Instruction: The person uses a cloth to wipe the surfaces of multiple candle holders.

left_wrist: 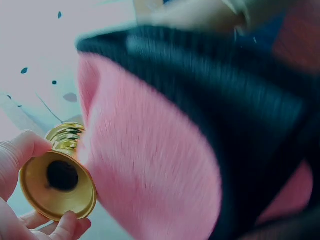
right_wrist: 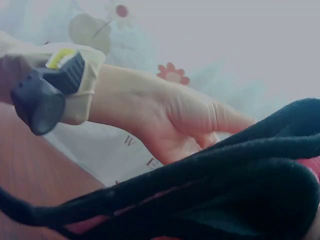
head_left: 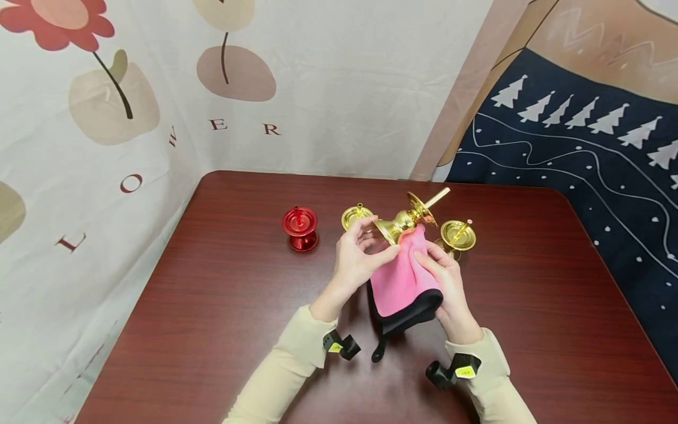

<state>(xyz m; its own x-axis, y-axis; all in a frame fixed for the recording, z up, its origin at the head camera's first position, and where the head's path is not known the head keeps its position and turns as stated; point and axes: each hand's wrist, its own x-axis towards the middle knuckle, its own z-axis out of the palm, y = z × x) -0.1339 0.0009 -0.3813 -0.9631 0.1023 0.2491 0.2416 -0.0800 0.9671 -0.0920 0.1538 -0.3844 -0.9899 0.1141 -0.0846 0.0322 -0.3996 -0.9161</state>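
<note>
My left hand (head_left: 359,250) grips a shiny gold candlestick (head_left: 405,221) by its flared base, tilted so its top points up and to the right. In the left wrist view the hollow underside of the candlestick (left_wrist: 59,185) faces the camera, thumb and fingers at its rim. A pink cloth with black edging (head_left: 405,271) hangs from the candlestick's stem, held by my right hand (head_left: 447,282), whose thumb presses on the pink side. Black edging of the cloth (right_wrist: 210,195) fills the lower right wrist view and hides the right fingers there.
A red candlestick (head_left: 300,228) stands to the left on the dark red-brown table (head_left: 222,306). Two more gold candlesticks stand behind the hands, one at the left (head_left: 356,215) and one at the right (head_left: 458,235). A printed curtain (head_left: 339,118) hangs behind the table.
</note>
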